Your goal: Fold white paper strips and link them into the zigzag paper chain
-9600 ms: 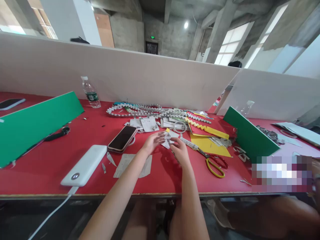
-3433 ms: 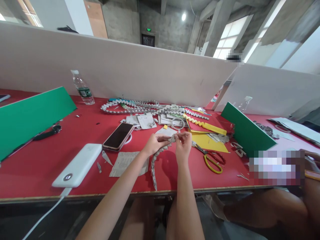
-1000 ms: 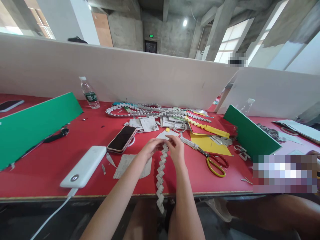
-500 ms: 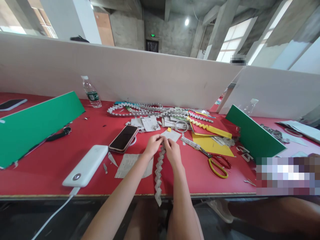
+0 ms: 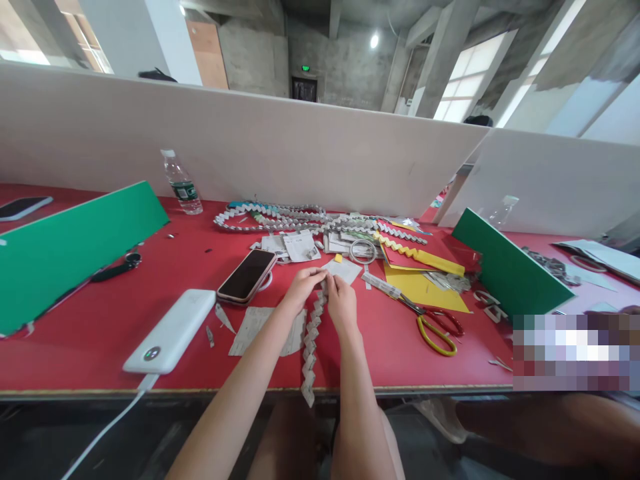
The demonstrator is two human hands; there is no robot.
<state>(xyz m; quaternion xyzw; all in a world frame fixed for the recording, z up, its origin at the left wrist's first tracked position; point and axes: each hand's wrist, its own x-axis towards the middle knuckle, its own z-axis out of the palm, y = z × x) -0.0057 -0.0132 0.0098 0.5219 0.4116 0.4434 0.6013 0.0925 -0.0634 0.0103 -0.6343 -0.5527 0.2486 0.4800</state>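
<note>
A zigzag folded-paper chain [image 5: 310, 343], greyish like newsprint, runs from my fingers toward me and hangs over the table's front edge. My left hand [image 5: 305, 287] pinches its far end, fingers closed. Close beside it, my right hand [image 5: 341, 300] is closed on the same end, fingertips nearly touching those of the left. The exact fold between the fingertips is hidden. Just beyond my hands lies a white paper sheet [image 5: 345, 270] with a small yellow piece [image 5: 338, 258] at its edge. Another printed paper piece [image 5: 245, 333] lies left of the chain, partly under my left forearm.
Scissors [image 5: 427, 323] with red and yellow handles lie to the right. A phone [image 5: 247, 275] and a cabled white power bank [image 5: 170, 333] lie left. Longer paper chains [image 5: 280, 223] are heaped at the back. Green boards [image 5: 510, 263] stand at both sides; a water bottle [image 5: 183, 187] stands back left.
The lower part of the paper chain has swung left. My right hand has shifted slightly left, while both hands stay pinched at the chain's far end.
</note>
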